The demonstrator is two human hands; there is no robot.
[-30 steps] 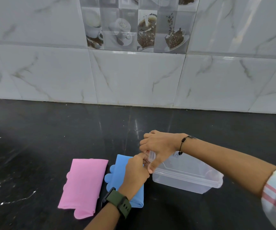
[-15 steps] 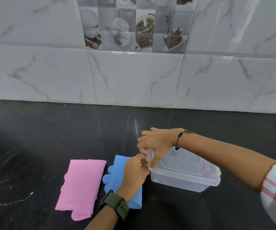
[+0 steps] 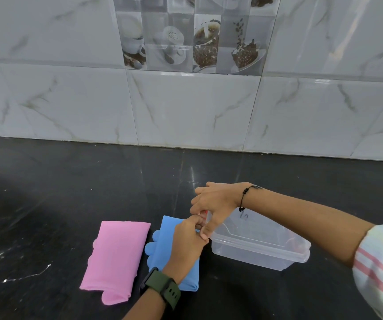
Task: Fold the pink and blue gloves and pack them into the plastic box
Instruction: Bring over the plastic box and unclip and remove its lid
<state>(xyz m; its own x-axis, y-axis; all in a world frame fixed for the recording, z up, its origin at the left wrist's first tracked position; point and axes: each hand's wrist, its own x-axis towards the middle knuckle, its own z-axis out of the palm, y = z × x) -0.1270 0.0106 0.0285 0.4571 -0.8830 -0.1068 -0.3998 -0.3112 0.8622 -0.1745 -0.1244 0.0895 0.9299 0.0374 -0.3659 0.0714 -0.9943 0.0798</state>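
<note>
Over the last second I see little change: both grips stay at the near-left corner of the clear plastic lidded box [image 3: 258, 247], left hand [image 3: 187, 247] and right hand [image 3: 213, 205] pinching its lid edge; folded pink glove [image 3: 116, 255] and blue glove [image 3: 162, 244] lie unpacked on the black bench [image 3: 70, 192]; I judge opening unfinished.

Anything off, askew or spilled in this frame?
Nothing stands out. The pink glove and blue glove lie folded side by side on the counter; both hands work at the near-left corner of the upright plastic box.

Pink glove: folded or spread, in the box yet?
Folded, still out. The pink glove lies as a compact rectangle on the counter, left of the blue glove, outside the plastic box.
</note>
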